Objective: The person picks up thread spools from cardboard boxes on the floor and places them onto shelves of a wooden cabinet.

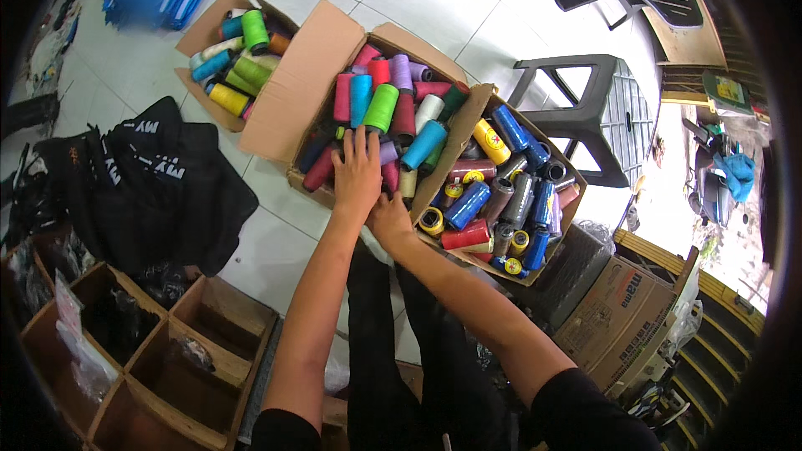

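Observation:
My left hand (pixel 359 174) reaches into the middle cardboard box (pixel 304 187), fingers stretched out over the thread spools. Its fingertips are at the lower end of a bright green spool (pixel 382 108). Close beside it, my right hand (pixel 389 219) is at the near side of the same box; its fingertips are partly hidden, so I cannot tell whether they grip anything. Around the hands lie a dark red spool (pixel 320 169), a lilac spool (pixel 388 153), a turquoise spool (pixel 424 144) and a beige spool (pixel 408 183).
Right of the hands, another box (pixel 570 215) holds blue, yellow and grey spools. A smaller box (pixel 194 37) with spools stands at far left. Black fabric (pixel 192 192), a wooden compartment rack (pixel 213 317), a dark plastic stool (pixel 610 117) and a printed carton (pixel 614 317) surround them.

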Available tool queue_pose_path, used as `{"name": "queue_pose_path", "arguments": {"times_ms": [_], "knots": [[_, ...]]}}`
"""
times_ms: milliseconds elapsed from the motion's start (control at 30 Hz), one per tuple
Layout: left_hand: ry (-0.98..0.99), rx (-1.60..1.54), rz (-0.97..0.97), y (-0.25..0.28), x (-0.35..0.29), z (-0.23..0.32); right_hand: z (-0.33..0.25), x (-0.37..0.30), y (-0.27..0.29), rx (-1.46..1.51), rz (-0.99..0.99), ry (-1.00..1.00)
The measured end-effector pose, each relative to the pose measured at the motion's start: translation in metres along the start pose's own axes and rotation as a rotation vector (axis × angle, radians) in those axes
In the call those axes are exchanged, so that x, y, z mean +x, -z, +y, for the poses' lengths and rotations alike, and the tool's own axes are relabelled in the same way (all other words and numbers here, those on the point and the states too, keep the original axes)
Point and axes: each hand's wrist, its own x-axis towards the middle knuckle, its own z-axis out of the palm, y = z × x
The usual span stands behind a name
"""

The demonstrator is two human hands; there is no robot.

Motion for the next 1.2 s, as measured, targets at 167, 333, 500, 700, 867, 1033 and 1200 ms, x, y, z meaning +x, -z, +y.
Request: {"name": "queue_pose_path", "arguments": {"times_ms": [167,333,500,700,867,1033,1200], "knots": [[0.059,0.007,-0.04,-0.003,0.022,0.007,-0.007,-0.003,0.0,0.027,-0.072,-0.085],[0.036,0.101,-0.207,-0.002,0.043,0.019,-0.006,0.003,-0.006,0.012,-0.039,-0.089],[0.075,0.175,-0.196,-0.009,0.049,0.029,-0.004,0.009,-0.009,-0.074,-0.146,-0.027],[0.026,-0.026,-0.009,-0.017,0.052,0.02,-0.004,0.029,-0.019,0.014,-0.228,0.006],[0.008,0.031,0.011,-0.021,0.055,0.024,0.001,0.03,-0.027,0.022,-0.169,0.016],[-0.05,0.218,0.033,-0.024,0.063,0.04,0.008,0.019,-0.006,0.044,-0.16,0.084],[-0.095,0.279,-0.042,-0.032,0.066,0.038,0.006,0.021,-0.012,0.034,-0.165,0.065]]}}
